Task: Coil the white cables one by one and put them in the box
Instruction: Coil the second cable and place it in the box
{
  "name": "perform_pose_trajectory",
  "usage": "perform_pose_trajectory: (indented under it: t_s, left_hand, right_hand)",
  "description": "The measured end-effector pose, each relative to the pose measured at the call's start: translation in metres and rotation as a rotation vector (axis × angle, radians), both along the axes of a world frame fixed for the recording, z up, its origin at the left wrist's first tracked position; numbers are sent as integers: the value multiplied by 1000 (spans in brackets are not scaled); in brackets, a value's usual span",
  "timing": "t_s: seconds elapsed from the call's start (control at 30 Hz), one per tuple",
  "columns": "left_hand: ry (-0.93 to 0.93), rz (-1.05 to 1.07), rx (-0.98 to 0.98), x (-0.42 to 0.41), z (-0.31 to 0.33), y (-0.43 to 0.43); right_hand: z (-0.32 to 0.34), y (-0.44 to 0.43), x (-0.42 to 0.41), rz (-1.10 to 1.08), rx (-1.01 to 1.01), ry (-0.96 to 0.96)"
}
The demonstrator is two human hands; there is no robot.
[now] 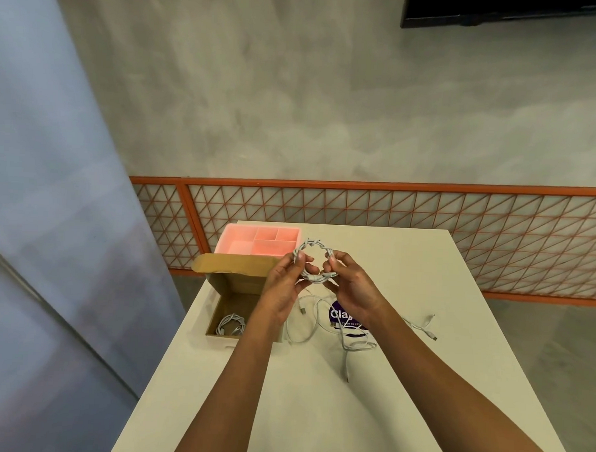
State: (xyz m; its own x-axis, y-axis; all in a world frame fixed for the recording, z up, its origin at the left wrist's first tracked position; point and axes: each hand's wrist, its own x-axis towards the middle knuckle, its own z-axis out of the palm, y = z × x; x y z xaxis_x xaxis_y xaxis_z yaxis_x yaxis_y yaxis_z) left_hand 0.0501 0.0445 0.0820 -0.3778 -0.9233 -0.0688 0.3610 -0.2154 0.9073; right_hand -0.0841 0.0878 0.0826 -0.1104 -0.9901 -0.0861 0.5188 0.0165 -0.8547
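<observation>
A white cable wound into a small ring [314, 247] is held up above the table between both hands. My left hand [285, 287] grips the ring's left side, and my right hand [350, 288] pinches its right side. Below and to the left stands an open cardboard box [235, 284], flap raised, with one coiled white cable [231, 324] lying inside. Several loose white cables [306, 322] lie uncoiled on the table under my hands, one stretching to the right [421, 326].
A pink compartment tray [259, 239] sits behind the box at the white table's [402, 381] far left. A purple round sticker [341, 317] lies among the loose cables. An orange lattice railing [425, 223] runs beyond the table's far edge.
</observation>
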Motion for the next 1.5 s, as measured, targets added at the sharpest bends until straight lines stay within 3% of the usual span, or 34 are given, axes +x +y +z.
perform_pose_trajectory:
  t_s: [0.4,0.63,0.93,1.1,1.5]
  left_hand:
    - [-284,36,-139,17,-12,-6]
    - [-430,-88,-40,43,-39,-3]
    - [-546,160,100,81,-85,-5]
    - [-616,202,56,104,-99,-19]
    - [-885,239,-70,129,-122,-95]
  right_hand:
    - [-9,1,-3,-179,98,459]
    - [-34,5,10,-111,289,505]
    - [-77,-4,55,-39,495,644]
    - [-91,-19,88,-47,540,876]
    - [-96,-85,124,70,550,990]
